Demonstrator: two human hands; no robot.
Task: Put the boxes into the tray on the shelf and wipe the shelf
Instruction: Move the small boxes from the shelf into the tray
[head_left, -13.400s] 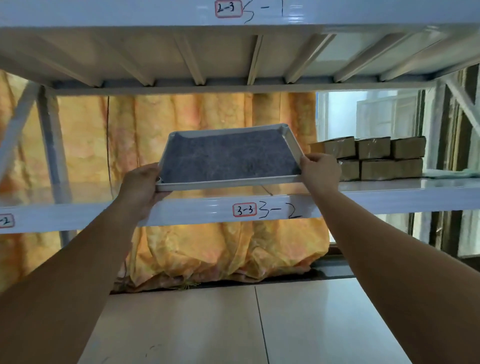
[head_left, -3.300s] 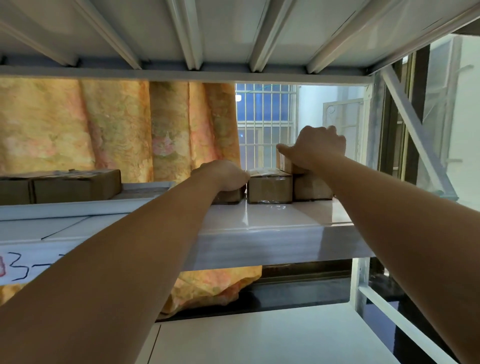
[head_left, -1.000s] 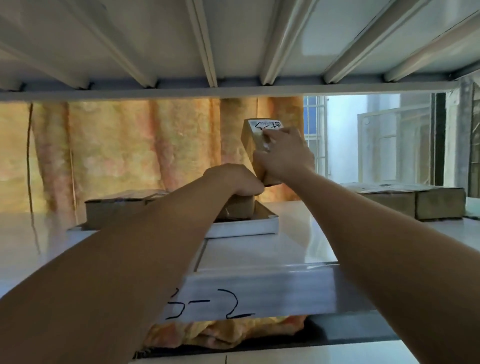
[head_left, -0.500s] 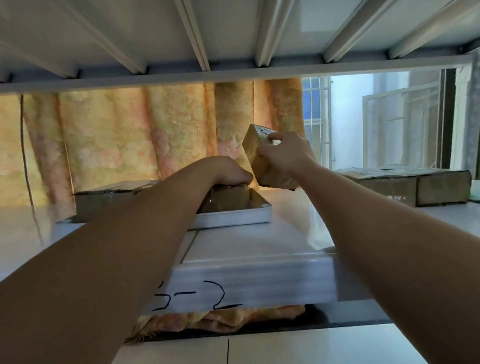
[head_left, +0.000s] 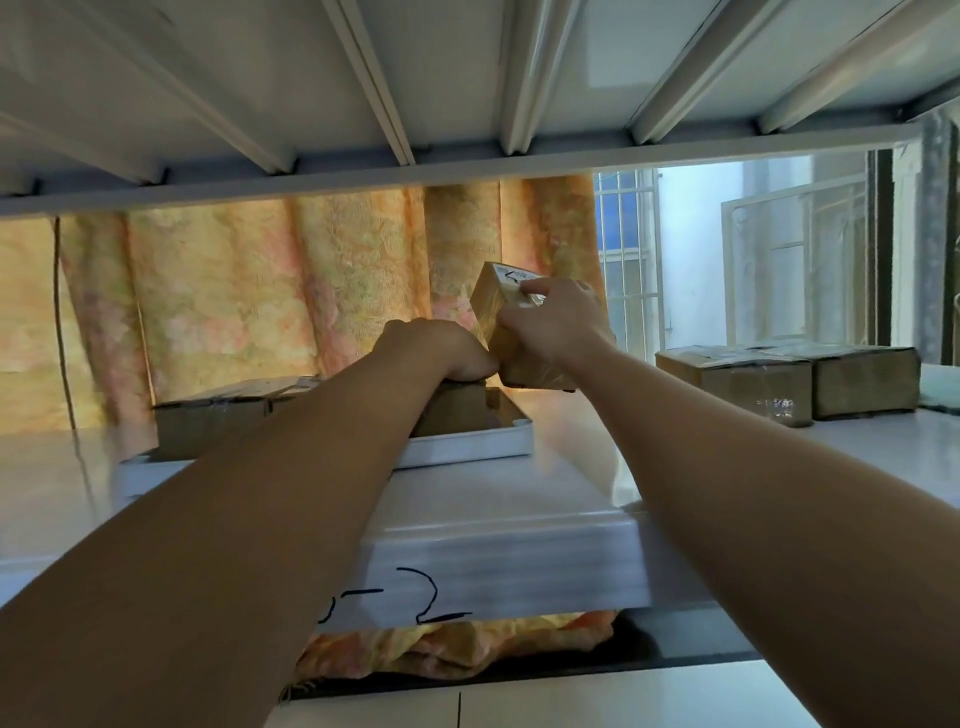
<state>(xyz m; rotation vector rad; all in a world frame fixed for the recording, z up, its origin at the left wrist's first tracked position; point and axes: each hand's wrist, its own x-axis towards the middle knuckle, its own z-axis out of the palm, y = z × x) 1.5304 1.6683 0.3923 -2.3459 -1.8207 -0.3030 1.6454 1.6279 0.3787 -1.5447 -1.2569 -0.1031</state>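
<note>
A white metal shelf (head_left: 493, 493) with a glossy top carries a shallow white tray (head_left: 467, 449) left of centre. Well apart to the right, two brown boxes (head_left: 732, 382) sit side by side, touching. Just beside them, a pale green thing (head_left: 941, 400) is cut off at the frame edge. Black handwriting (head_left: 431, 597) marks the shelf's front lip.

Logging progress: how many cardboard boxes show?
6 cardboard boxes: three in the tray, one under the left hand; one in the right hand; two right on the shelf. Forearm may hide others.
</note>
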